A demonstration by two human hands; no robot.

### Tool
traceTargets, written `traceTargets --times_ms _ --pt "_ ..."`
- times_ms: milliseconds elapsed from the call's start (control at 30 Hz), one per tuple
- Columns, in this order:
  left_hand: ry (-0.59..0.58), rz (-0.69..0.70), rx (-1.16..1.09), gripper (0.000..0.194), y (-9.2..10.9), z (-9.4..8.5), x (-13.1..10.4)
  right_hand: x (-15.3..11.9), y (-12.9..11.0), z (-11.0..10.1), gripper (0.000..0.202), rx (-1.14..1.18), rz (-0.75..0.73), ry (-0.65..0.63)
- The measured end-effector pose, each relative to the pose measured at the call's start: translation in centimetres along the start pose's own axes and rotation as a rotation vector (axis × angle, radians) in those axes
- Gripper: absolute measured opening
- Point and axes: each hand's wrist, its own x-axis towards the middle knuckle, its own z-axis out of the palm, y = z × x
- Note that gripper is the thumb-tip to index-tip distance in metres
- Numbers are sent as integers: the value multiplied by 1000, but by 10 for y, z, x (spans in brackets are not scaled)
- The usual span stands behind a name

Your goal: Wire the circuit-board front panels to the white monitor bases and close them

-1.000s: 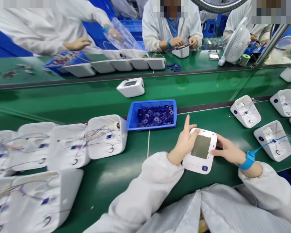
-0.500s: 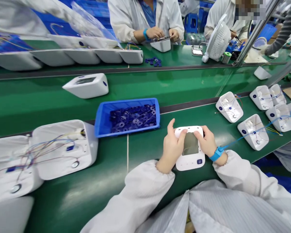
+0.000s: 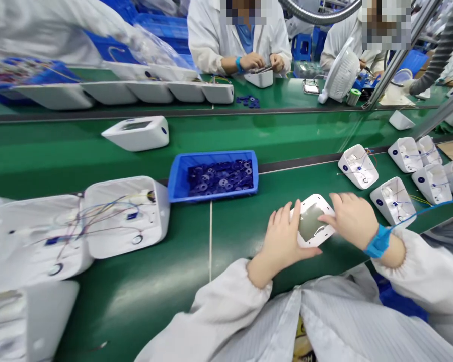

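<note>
A white cover with a grey screen (image 3: pixel 310 222) is tilted between my two hands, above the green bench. My left hand (image 3: pixel 283 236) holds its left and lower edges, with the thumb along the bottom. My right hand (image 3: pixel 353 218) grips the right side, its thumb over the screen's edge, and a blue strap circles that wrist. Left of my hands stands a blue tray (image 3: pixel 175 176) of dark blue discs. Open white housings with wires (image 3: pixel 126 221) lie farther left. Another white housing (image 3: pixel 392 201) sits to the right of my right hand.
Several more open housings (image 3: pixel 432 182) stand at the right. A closed white unit (image 3: pixel 138 133) lies on the green strip beyond the tray. Across the bench a person (image 3: pixel 239 45) works on a housing, near a white fan (image 3: pixel 340 70). A metal post (image 3: pixel 400 58) rises at the right.
The white cover has been turned and tilted, and its lower part with the blue button no longer shows. My right hand has moved right and over its edge. The view has shifted left.
</note>
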Motion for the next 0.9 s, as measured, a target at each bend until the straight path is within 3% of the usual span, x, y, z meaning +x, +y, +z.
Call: traceTargets --times_ms 67,133,200,333,533,633,800,900 --pt "14 12 -29 127 -1 5 -4 14 -3 2 67 44 -362 49" --pt "20 38 -47 123 -4 8 -2 28 -5 10 77 76 -692 -31" --pt "22 65 -54 131 -6 9 1 37 -5 20 83 75 -829 -116" --pt "20 87 -93 140 -7 10 2 38 -5 29 83 90 -803 -167" --pt "-10 53 -138 129 -1 5 3 37 -4 24 82 93 -752 -217" --pt "-23 22 -141 115 1 0 3 49 -3 19 85 172 -767 -234" --pt "16 18 -200 122 -1 0 3 83 -7 9 79 440 -681 -327" --pt "58 31 -244 119 -3 5 3 89 -7 9 77 517 -648 -314"
